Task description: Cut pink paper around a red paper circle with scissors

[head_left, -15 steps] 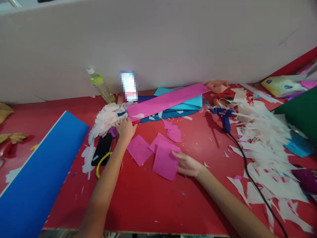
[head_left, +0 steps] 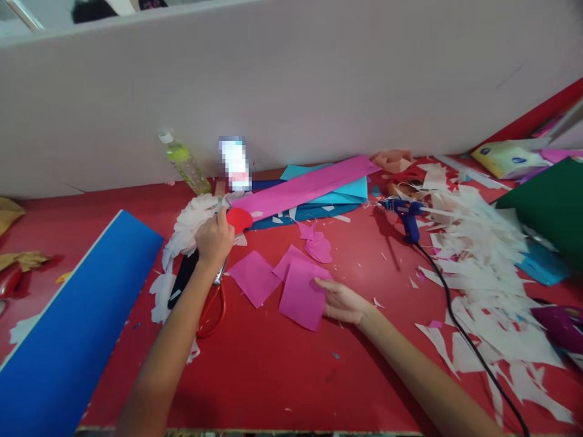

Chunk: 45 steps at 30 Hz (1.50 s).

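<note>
The red piece [head_left: 240, 220] is gripped at its left edge by the left hand [head_left: 214, 238], apparently so that its rounded side is left exposed. The pink square [head_left: 301, 297], laid over a second square [head_left: 288, 260] on the table [head_left: 291, 382], is pinched at its right edge by the right hand [head_left: 345, 301], thumb uppermost, presumably for steadiness; some fingertips are hidden. The glue gun [head_left: 407, 213] is placed well apart, presumably for safety.

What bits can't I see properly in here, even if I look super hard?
In the head view:
Phone screen: blurred into squares, so unreadable.
Scissors: partly hidden behind the left hand and forearm.
Right hand: some fingertips hidden under the pink paper square.
Blue sheet: cut off by the left and bottom edges.
Green sheet: cut off by the right edge.
</note>
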Tool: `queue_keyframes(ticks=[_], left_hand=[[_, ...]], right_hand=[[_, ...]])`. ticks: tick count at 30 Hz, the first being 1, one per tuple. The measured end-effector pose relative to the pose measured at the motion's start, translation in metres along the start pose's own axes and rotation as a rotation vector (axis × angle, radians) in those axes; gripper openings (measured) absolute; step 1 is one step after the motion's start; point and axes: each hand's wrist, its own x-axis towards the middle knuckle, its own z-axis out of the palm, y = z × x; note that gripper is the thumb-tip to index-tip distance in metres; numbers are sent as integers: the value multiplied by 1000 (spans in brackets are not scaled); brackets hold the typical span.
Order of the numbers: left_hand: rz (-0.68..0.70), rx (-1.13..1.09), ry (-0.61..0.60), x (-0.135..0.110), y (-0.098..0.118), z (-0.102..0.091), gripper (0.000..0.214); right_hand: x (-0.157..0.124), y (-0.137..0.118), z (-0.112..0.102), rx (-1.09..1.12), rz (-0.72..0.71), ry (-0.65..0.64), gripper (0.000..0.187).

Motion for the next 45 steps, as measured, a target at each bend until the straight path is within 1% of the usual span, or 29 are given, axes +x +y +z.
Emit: queue_keyframes(ticks=[2, 3, 4, 5, 6, 8, 10, 11, 13, 15, 20, 21, 25, 28, 29, 30, 32, 33, 34, 36, 38, 39, 42, 45], left_hand=[[-23, -136, 79, -9, 7, -14, 40], [-45, -247, 109, -16, 14, -21, 37], [-63, -387, 111, -24, 22, -27, 33], [-68, -547, 58, -35, 32, -32, 26], [-69, -703, -30, -47, 44, -36, 21], [-93, -945, -211, -74, 66, -41, 18], [-128, -1107, -363, -98, 86, -43, 20], [-135, -1156, -416, -107, 93, -44, 21], [-142, -1187, -465, -121, 103, -44, 22], [-150, -1181, -479, -128, 106, -44, 21], [-159, -1126, -489, -136, 106, -41, 21], [-157, -1113, -494, -137, 106, -41, 21], [-130, -1060, -555, -138, 104, -43, 21], [-85, -971, -609, -135, 101, -44, 20], [-70, -918, -600, -134, 100, -43, 19], [-60, -865, -566, -132, 98, -43, 19], [-55, -803, -458, -128, 97, -40, 24], [-57, -821, -422, -126, 97, -39, 28], [-61, -880, -424, -124, 97, -37, 33], [-87, -1055, -525, -119, 98, -33, 38], [-151, -1193, -642, -117, 100, -30, 38], [-186, -1239, -671, -116, 100, -29, 38], [-230, -1313, -684, -116, 102, -25, 33], [-225, -1290, -691, -117, 101, -23, 22]], right_hand=[[-1, 0, 0, 1, -17, -7, 20], [-1, 0, 0, 4, -26, -12, 20], [-1, 1, 0, 6, -32, -19, 20], [-2, 1, 1, 10, -39, -28, 21], [-2, 1, 1, 13, -49, -39, 21], [-2, 2, 3, 20, -79, -58, 22], [-2, 2, 4, 26, -116, -64, 23], [-2, 2, 4, 27, -135, -62, 23], [-2, 2, 3, 24, -169, -52, 22], [-2, 1, 4, 30, -202, -41, 24], [-5, -2, 9, 76, -229, -36, 42], [-5, -1, 10, 79, -240, -27, 40], [-5, 2, 6, 23, -271, 29, 16], [-3, 4, 3, -9, -282, 27, 13], [-3, 4, 2, -17, -282, 22, 13], [-3, 4, 2, -27, -276, 18, 13], [-3, 4, 2, -47, -266, 16, 13], [-3, 4, 2, -52, -263, 16, 13], [-4, 4, 3, -53, -262, 15, 14], [-5, 4, 5, -48, -264, 7, 18], [-6, 4, 7, -43, -256, -4, 21], [-6, 4, 8, -42, -254, -7, 22], [-6, 5, 9, -52, -249, 3, 23], [-5, 6, 9, -90, -258, 42, 23]])
